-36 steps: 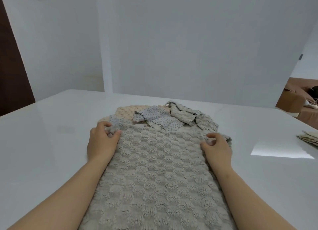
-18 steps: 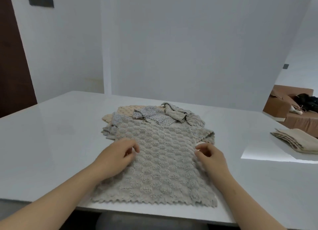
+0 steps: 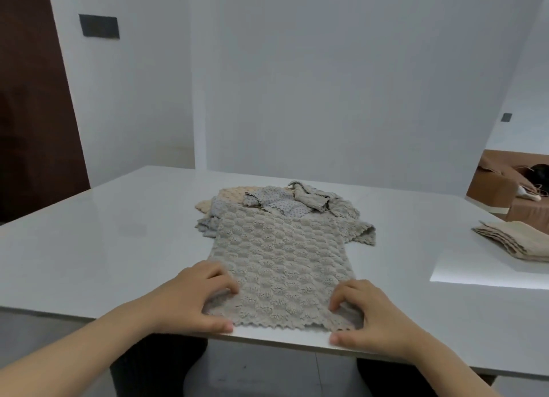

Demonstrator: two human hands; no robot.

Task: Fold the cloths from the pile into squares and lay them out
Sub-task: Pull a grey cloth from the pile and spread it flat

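- Now at the near hem of the grey cloth: left hand grasping the near-left corner, fingers curled on top, thumb lying along the hem.
- Likewise right hand grasping the near-right corner, same curled hold, thumb close to the front edge of the worktop.
- Checked against one second back: both hands then at the far corners, up against the pile. Half a second back: at mid-length. Travelled the whole cloth, far end to near end.
- Located cloth flat and lengthways on the worktop, near hem just inside the front edge, far end overlapping the pile. Far-right corner rumpled and turned over.
- Read as: smoothing finished, first fold about to begin. Probable next move: lift both near corners and carry them to the far end, halving the length.
- Flagged: far end resting on loose cloths, so could drag them or give a crooked fold. Worth flattening the rumpled corner first.
- Also logged: stack of folded beige cloths well apart on the right of the worktop. Taken as finished pieces. Several cloths left in the pile, so judged well short of done.
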